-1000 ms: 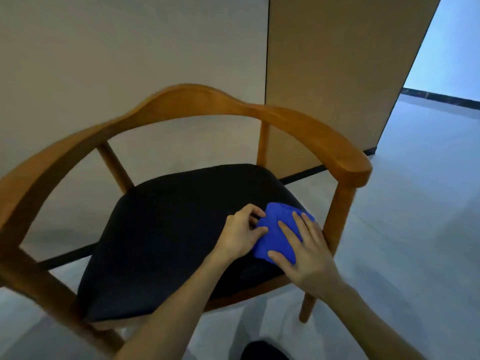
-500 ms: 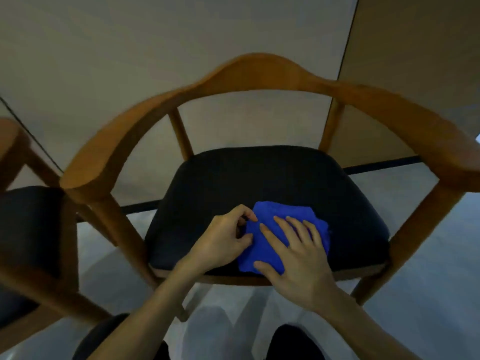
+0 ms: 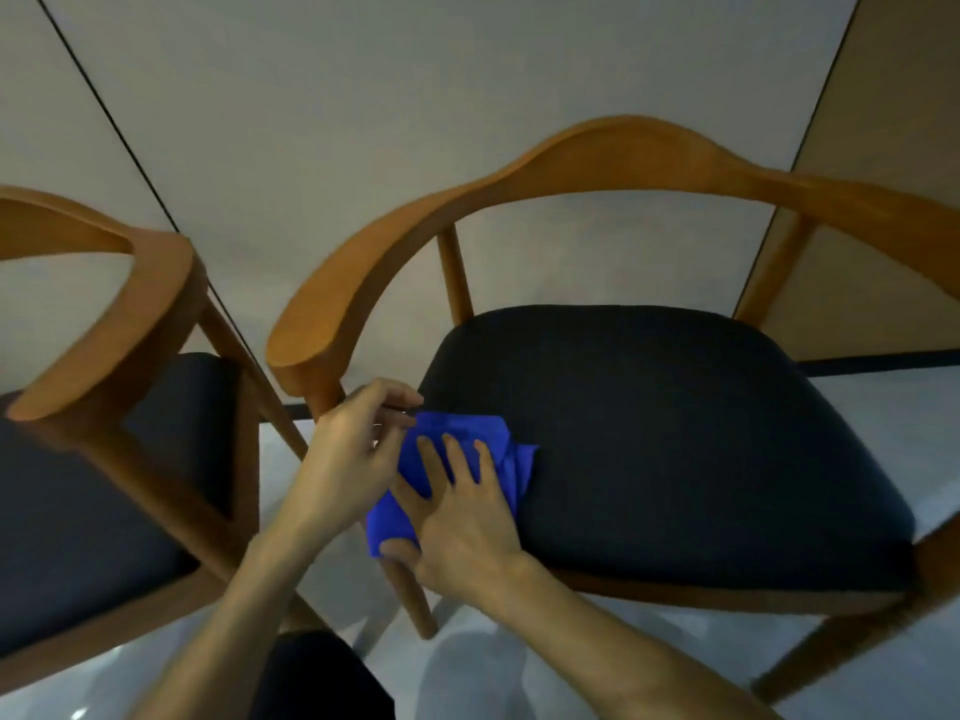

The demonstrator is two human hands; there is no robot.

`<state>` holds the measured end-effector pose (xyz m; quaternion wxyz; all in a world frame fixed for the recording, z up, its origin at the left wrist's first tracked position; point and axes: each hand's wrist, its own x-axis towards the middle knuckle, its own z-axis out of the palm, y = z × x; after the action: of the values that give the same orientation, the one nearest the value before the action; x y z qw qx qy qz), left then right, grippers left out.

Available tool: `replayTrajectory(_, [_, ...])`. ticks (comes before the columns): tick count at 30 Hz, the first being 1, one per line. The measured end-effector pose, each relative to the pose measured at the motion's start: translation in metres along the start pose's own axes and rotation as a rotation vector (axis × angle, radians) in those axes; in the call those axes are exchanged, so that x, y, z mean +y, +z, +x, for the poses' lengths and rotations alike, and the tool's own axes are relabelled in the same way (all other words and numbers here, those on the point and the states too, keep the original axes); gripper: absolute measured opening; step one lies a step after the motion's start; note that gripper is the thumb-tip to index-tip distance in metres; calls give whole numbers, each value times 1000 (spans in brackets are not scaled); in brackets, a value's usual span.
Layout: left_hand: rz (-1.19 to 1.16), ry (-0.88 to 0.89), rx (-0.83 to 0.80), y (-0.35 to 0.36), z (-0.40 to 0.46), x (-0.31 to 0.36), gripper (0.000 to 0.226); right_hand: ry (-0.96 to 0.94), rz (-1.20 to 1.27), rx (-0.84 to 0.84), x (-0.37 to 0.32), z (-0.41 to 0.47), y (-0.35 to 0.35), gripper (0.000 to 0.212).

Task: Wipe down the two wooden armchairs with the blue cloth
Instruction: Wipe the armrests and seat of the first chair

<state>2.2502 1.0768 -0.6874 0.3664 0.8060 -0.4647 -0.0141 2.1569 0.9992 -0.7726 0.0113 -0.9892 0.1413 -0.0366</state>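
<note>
Our flat right hand point(image 3: 462, 517) presses the blue cloth point(image 3: 457, 449) on the seat corner; our left hand point(image 3: 353, 454) pinches its edge.

The blue cloth point(image 3: 470, 433) lies crumpled on the front left corner of my right armchair's point(image 3: 613, 163) black seat; the second wooden armchair point(image 3: 156, 283) stands just beside it.
</note>
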Motion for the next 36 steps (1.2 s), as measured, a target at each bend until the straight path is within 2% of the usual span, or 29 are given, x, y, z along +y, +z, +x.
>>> replayTrajectory(3, [-18,24,43,2,-2,0,31,14,-87,-85,-10,19,-6,84])
replayTrajectory(8, [-31,43,91,12,-3,3,33,-7,-141,-136,-3,13,-10,82])
replayTrajectory(17, [-47,58,-41,40,-10,-2,25,-64,-11,99,50,-56,-3,73])
replayTrajectory(22, [-47,172,-173,69,-14,10,24,-18,11,135,85,-100,-6,70])
replayTrajectory(28, [-87,316,-287,96,-12,31,27,217,-10,157,136,-165,-11,66])
replayTrajectory(32, [-138,363,-341,108,-4,46,24,517,4,235,169,-200,-11,63])
replayTrajectory(36, [-172,379,-387,122,7,62,25,854,63,250,192,-202,-15,74])
